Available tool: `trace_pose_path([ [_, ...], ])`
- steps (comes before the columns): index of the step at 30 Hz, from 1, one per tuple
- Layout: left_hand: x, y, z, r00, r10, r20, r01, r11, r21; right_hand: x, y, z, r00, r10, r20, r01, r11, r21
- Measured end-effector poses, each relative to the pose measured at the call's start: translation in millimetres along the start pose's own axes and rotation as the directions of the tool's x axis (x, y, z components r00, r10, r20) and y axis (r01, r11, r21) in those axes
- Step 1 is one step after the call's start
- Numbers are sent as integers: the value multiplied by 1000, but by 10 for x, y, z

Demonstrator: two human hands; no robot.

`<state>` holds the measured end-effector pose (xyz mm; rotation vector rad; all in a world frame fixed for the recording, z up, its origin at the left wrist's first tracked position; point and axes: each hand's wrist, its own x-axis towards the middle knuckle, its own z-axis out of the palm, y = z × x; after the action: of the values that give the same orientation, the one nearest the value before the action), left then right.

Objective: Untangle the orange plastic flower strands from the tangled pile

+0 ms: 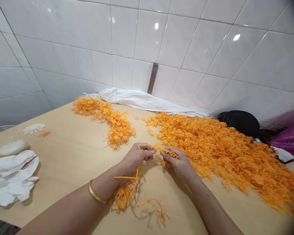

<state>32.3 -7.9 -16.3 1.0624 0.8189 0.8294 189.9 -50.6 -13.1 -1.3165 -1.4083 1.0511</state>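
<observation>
Both grips, left hand point(136, 157) and right hand point(178, 163), tight on one orange plastic strand point(158, 147).

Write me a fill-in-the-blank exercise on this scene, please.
The left hand and right hand pinch plastic pieces coloured ____.
The gold bangle circles the ____ wrist.
The bigger pile lies on the table to the person's ____.
Missing words: orange; left; right.
</observation>
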Motion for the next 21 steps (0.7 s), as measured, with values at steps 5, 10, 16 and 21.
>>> trace_pose_path([
  [5, 32, -15, -16, 999, 26, -48, -27, 999, -28, 18, 9, -80, 985, 57, -162, -74, 992, -99],
  [10, 25, -40, -17, 1000, 23, -10, -23, 999, -36, -12, -66, -109, 844, -422, -330, 108, 737, -667],
  [16, -23, -15, 19, 999, 15, 53, -20, 994, 107, -59, -110, 13, 820, -527, -225, 259, 691, -675],
  [21, -43, -43, 40, 982, 32, 185, -73, 972, 223, -40, -47, 85, 944, -325, -54, 251, 815, -522],
])
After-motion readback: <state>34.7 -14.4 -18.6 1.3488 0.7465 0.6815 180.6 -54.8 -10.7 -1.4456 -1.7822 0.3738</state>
